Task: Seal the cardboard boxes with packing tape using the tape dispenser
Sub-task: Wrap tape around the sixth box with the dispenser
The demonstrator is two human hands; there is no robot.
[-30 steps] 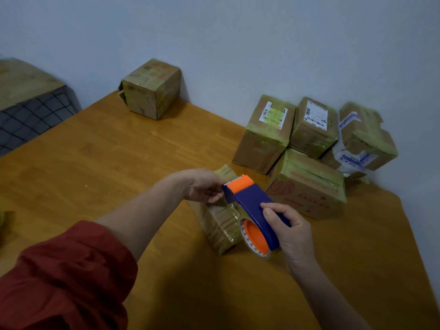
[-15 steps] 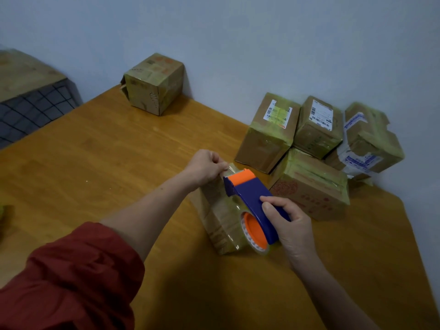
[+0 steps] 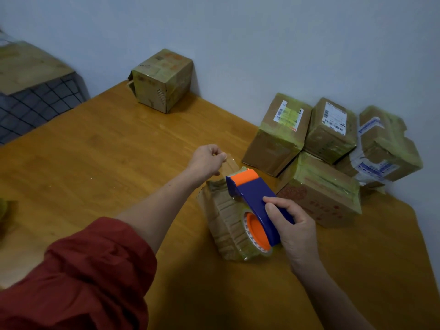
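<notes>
Wooden table (image 3: 95, 163), set against a pale wall. Cluster of four taped boxes (image 3: 331, 129) at the right rear, touching one another, by the wall. Lone box (image 3: 164, 79) at the rear edge, well apart from the cluster. Work box (image 3: 223, 217) mid-table, near the cluster's lowest carton, wrapped in glossy tape. Tape dispenser (image 3: 254, 194), blue with orange roller and hub, rests on the work box's top. Right hand (image 3: 295, 227) grips the dispenser's blue body, fingers curled over it. Left hand (image 3: 207, 158) is raised beyond the box, pinching a tape end (image 3: 229, 160). The strip is near-transparent; it probably runs back to the roller.
</notes>
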